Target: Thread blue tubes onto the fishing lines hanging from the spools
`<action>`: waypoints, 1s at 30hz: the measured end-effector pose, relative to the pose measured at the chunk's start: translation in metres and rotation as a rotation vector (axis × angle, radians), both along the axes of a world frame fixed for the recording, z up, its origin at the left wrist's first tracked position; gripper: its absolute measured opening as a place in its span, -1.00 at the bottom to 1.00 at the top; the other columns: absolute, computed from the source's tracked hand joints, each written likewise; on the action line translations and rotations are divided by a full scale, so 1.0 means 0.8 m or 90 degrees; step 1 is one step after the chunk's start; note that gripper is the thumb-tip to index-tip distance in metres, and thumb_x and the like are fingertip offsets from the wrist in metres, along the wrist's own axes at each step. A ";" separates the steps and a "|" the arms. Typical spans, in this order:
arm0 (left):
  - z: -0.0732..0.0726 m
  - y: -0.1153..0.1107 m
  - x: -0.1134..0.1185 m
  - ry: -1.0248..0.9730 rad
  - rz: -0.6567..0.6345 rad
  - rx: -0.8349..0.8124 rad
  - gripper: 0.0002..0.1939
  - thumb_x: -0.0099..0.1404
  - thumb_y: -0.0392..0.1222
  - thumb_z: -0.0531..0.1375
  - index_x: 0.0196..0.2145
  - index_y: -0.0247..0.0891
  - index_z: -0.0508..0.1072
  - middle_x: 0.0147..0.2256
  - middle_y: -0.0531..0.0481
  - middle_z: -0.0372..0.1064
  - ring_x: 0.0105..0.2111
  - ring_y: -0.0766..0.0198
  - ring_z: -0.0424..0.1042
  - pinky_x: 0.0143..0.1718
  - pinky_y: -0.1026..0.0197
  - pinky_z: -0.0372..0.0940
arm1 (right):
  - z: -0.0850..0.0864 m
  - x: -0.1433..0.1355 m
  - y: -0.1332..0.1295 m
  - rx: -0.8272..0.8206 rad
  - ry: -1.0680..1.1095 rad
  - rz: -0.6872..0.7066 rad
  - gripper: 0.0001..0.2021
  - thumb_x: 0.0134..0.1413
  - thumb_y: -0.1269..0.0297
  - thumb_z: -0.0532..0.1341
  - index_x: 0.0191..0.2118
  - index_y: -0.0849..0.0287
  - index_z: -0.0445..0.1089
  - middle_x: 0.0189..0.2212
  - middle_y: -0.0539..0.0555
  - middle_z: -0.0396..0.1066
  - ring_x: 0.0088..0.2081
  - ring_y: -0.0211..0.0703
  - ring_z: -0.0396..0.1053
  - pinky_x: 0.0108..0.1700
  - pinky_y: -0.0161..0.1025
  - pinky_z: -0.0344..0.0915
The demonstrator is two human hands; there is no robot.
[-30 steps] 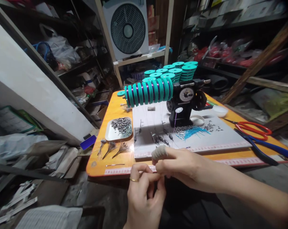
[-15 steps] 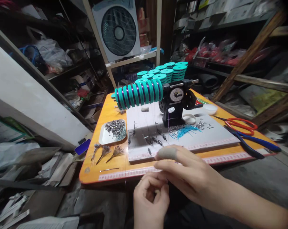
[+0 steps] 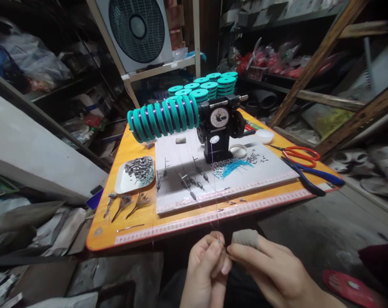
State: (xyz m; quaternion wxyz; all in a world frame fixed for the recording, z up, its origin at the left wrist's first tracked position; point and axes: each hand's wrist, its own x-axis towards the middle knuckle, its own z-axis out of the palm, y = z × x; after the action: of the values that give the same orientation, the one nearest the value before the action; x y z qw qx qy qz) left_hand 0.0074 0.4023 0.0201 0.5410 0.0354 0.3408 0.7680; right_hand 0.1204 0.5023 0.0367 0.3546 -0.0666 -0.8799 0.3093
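My left hand [image 3: 207, 265] is closed in a pinch below the table's front edge, with thin fishing line [image 3: 217, 209] running up from its fingertips. A tiny blue bit shows at its thumb tip. Beside it, my right hand [image 3: 273, 267], with a grey wrap on one finger, is also pinched; its fingertips meet the left fingers, and what they grip is too small to make out. Above the white board [image 3: 267, 173], a row of teal spools [image 3: 163, 117] wound with purple line sits on a black winding machine [image 3: 217, 128]. Small dark weights [image 3: 193, 195] lie on the board.
A white dish [image 3: 125, 184] of metal sinkers stands at the left of the orange table [image 3: 100, 218]. Red-handled scissors [image 3: 301, 156] and blue-handled pliers [image 3: 322, 173] lie at the right. Blue strips [image 3: 235, 167] and small metal pieces lie near the machine; more teal spools [image 3: 209, 85] stand behind.
The view has shifted, so the table appears further left. My right hand has come off the board's front edge, down and right, beside my left hand. My left fingers now pinch upright.
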 end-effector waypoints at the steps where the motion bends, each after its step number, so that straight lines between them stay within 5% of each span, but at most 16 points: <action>1: 0.002 0.000 -0.001 0.013 -0.018 -0.007 -0.76 0.14 -0.13 0.40 -0.38 -0.40 0.55 -0.65 0.22 -0.06 -0.61 0.50 -0.07 -0.53 0.40 -0.02 | 0.004 0.003 0.003 0.068 0.008 0.010 -0.71 0.28 0.52 0.00 -0.06 0.19 0.41 -0.39 0.09 0.46 -0.39 -0.22 0.45 -0.36 -0.36 0.40; 5: 0.008 -0.004 -0.006 0.138 -0.024 -0.032 -0.69 0.15 -0.07 0.39 -0.48 -0.36 0.44 -0.46 0.09 0.14 -0.56 0.50 0.06 -0.51 0.37 0.03 | 0.028 0.006 0.015 0.256 0.000 0.061 -0.72 0.32 0.51 -0.02 -0.13 0.26 0.44 -0.49 0.10 0.46 -0.41 -0.12 0.41 -0.36 -0.21 0.40; 8: 0.012 -0.010 -0.014 0.390 0.026 -0.058 -0.72 0.21 -0.12 0.33 -0.51 -0.32 0.39 -0.34 0.00 0.23 -0.44 0.42 0.24 -0.43 0.35 0.18 | 0.043 0.002 0.022 0.316 -0.009 0.097 -0.70 0.30 0.55 -0.01 -0.26 0.24 0.47 -0.52 0.08 0.45 -0.44 -0.13 0.39 -0.39 -0.20 0.37; 12: 0.021 -0.021 -0.025 0.805 0.117 -0.071 -0.90 0.26 -0.35 0.22 -0.41 -0.25 0.44 -0.34 -0.01 0.30 -0.38 0.36 0.37 -0.43 0.38 0.30 | 0.050 -0.004 0.030 0.259 -0.049 0.147 -0.73 0.29 0.52 0.03 -0.30 0.23 0.45 -0.50 0.09 0.42 -0.47 -0.20 0.34 -0.49 -0.25 0.31; 15: 0.029 -0.029 -0.030 0.993 0.143 -0.037 -0.85 0.25 -0.45 0.19 -0.30 -0.23 0.44 -0.31 0.00 0.32 -0.49 0.43 0.36 -0.56 0.42 0.27 | 0.058 -0.016 0.036 0.141 -0.106 0.171 -0.77 0.30 0.45 0.05 -0.31 0.16 0.43 -0.45 0.08 0.40 -0.40 -0.18 0.35 -0.39 -0.26 0.37; 21: 0.044 -0.035 -0.039 1.040 0.216 -0.070 -0.86 0.27 -0.43 0.17 -0.33 -0.22 0.43 -0.33 0.01 0.34 -0.57 0.46 0.26 -0.59 0.39 0.23 | 0.071 -0.056 0.041 0.068 -0.118 0.269 -0.75 0.27 0.51 0.02 -0.20 0.16 0.43 -0.31 0.09 0.38 -0.28 -0.20 0.37 -0.27 -0.32 0.36; 30: 0.034 -0.031 -0.052 1.107 0.269 -0.135 -0.85 0.28 -0.46 0.17 -0.27 -0.25 0.44 -0.26 -0.04 0.31 -0.48 0.42 0.42 -0.52 0.41 0.37 | 0.066 -0.076 0.041 0.057 -0.073 0.183 -0.81 0.24 0.56 0.03 -0.22 0.19 0.33 -0.42 0.01 0.17 -0.44 -0.28 0.17 -0.44 -0.36 0.13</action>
State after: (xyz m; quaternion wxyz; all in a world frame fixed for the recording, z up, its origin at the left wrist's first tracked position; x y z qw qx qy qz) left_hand -0.0344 0.3778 0.0472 -0.0597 0.4904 0.6981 0.5183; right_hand 0.0592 0.5347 0.0894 0.2584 0.0586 -0.9120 0.3130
